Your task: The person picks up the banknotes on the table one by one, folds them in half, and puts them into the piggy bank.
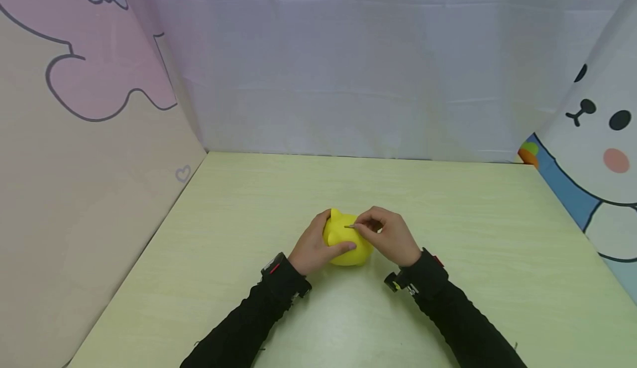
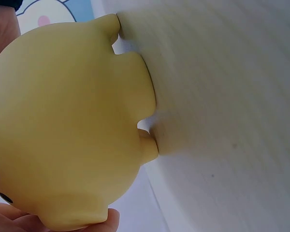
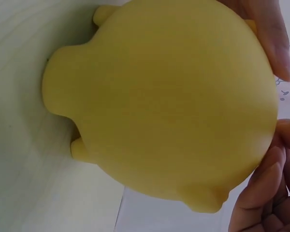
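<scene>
A round yellow piggy bank [image 1: 343, 252] stands on the table, its short feet [image 2: 130, 87] down on the surface in the left wrist view. My left hand [image 1: 318, 243] grips it from the left side, thumb across the near side and fingers toward the far side. Over its top, my right hand [image 1: 388, 232] pinches a small thin grey piece, probably a coin [image 1: 351, 226], at a dark slit. The right wrist view has the curled right fingers [image 3: 266, 193] beside the rounded body; the pinched piece is hidden there.
A pale wooden-looking table [image 1: 239, 202] lies under both hands. White cloth [image 1: 318, 80] hangs along its back edge. Printed panels stand at both sides, a pink figure [image 1: 109, 52] on the left and a white cartoon animal [image 1: 597, 152] on the right.
</scene>
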A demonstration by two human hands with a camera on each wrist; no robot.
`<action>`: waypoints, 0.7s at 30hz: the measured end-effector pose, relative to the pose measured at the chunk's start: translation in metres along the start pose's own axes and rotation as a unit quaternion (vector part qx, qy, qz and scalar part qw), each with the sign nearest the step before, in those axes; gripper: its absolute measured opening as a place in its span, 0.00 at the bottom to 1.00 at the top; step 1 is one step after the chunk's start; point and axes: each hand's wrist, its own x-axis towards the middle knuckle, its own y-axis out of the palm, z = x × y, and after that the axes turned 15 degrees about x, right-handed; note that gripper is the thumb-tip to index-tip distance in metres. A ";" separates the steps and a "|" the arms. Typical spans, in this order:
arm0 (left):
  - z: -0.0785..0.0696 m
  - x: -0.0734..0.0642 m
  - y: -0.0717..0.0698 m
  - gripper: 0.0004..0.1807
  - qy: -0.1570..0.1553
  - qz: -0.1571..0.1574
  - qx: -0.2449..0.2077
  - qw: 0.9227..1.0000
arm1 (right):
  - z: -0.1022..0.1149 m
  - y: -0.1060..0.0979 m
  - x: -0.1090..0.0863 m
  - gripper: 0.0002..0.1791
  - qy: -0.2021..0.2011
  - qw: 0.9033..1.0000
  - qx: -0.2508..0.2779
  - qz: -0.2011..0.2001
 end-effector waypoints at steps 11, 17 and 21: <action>0.001 0.000 0.001 0.46 0.002 -0.002 0.001 1.000 | -0.001 0.003 -0.002 0.02 -0.014 1.000 -0.010 -0.005; 0.001 0.000 0.001 0.45 0.004 -0.002 0.002 1.000 | -0.002 0.003 -0.002 0.04 -0.033 0.999 -0.014 -0.006; 0.000 0.000 0.001 0.44 0.005 -0.002 0.001 1.000 | -0.002 0.003 -0.003 0.05 -0.047 0.999 -0.018 -0.002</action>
